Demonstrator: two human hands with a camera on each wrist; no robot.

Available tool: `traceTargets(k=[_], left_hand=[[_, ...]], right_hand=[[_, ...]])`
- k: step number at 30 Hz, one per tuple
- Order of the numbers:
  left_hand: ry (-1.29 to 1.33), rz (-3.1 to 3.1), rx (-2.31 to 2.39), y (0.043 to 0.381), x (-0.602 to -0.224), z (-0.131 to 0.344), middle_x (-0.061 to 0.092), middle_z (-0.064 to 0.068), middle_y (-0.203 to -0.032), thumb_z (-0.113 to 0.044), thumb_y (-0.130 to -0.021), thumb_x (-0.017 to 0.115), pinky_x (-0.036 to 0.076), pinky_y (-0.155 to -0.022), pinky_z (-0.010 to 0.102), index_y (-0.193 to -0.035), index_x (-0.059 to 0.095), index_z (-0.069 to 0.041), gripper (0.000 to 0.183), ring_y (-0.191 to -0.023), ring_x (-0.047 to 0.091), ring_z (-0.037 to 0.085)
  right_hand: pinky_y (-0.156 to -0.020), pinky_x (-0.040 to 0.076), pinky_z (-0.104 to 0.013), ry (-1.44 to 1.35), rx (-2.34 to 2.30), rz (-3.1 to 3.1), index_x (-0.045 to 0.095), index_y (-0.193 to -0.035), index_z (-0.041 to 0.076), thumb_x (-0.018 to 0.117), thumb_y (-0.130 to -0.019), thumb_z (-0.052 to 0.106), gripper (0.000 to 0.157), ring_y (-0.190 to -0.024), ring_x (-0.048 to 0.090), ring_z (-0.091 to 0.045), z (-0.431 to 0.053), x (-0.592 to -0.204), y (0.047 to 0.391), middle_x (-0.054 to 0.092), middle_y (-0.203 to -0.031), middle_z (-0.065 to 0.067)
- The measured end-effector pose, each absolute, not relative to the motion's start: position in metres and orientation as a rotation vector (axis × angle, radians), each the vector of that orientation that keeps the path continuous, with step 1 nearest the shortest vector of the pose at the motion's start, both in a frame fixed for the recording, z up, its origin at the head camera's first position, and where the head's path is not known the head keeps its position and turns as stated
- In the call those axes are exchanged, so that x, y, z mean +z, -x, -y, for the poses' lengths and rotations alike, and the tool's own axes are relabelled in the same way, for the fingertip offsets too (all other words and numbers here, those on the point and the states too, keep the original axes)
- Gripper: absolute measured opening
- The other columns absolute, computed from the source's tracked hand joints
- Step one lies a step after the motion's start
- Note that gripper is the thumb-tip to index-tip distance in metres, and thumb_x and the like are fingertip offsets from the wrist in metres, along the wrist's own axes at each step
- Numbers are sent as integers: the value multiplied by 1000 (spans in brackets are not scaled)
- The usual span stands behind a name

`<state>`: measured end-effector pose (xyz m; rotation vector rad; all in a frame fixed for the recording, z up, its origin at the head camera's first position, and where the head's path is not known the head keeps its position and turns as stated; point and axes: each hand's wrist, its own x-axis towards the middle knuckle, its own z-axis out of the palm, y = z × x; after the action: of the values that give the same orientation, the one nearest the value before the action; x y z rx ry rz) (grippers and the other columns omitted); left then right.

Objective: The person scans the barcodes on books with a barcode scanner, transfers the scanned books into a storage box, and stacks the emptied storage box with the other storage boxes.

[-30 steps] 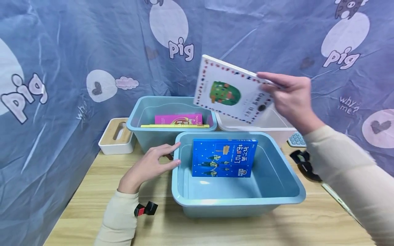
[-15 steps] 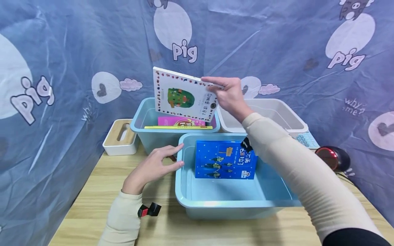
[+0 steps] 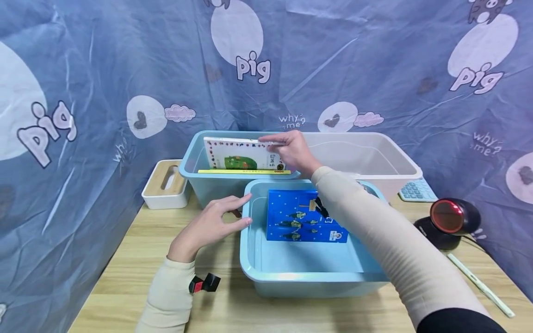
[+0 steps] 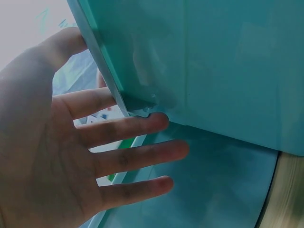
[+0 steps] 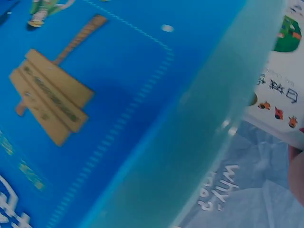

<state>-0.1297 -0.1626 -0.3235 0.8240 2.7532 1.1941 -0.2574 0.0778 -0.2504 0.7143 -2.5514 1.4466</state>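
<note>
My right hand (image 3: 291, 149) pinches the top edge of a white picture book (image 3: 245, 155) with a green figure on its cover. The book's lower part is hidden inside the rear blue bin (image 3: 225, 187), behind the yellow edge of another book (image 3: 245, 172). At the front blue bin (image 3: 308, 277), my left hand (image 3: 212, 224) touches the left rim with thumb and fingertips; its fingers (image 4: 137, 159) look straight in the left wrist view. Inside that front bin leans a blue book (image 3: 291, 215), partly covered by my right forearm. The right wrist view shows its cover close up.
Right of the rear blue bin stands a white bin (image 3: 354, 155). A tissue box (image 3: 164, 185) with a wooden lid sits at the left. To the right are a blue calculator (image 3: 418, 190), a black device with a red lens (image 3: 449, 217) and a pale green stick (image 3: 480, 284).
My right hand has carried the white picture book leftward, then lowered it into the rear blue bin, where it covers the pink book. My left hand has stayed at the front bin's rim.
</note>
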Motion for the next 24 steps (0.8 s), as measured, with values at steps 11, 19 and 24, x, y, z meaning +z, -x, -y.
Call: traceTargets(k=[11, 19, 24], left_hand=[[-830, -2734, 1197, 131, -322, 160, 66, -1, -118, -37, -95, 69, 55, -96, 49, -152, 47, -18, 63, -104, 60, 18], [-818, -2739, 1194, 129, -322, 160, 66, -1, -121, -38, -95, 69, 55, -97, 47, -152, 47, -19, 64, -106, 60, 18], [-821, -2742, 1195, 129, -323, 161, 66, 0, -123, -38, -95, 69, 53, -99, 45, -152, 47, -19, 64, -109, 61, 25]], right_hand=[[-108, 49, -44, -722, 1400, 2836, 72, -126, 13, 61, -97, -1, 34, -129, 60, -27, -88, -269, 257, 68, -132, -10], [-120, 34, -51, -742, 1310, 2985, 58, -143, 18, 55, -104, 36, 43, -146, 41, -27, -98, -267, 261, 55, -149, -4], [-120, 34, -51, -730, 1271, 2996, 58, -144, 19, 52, -104, 46, 49, -146, 42, -27, -100, -266, 259, 56, -148, -2]])
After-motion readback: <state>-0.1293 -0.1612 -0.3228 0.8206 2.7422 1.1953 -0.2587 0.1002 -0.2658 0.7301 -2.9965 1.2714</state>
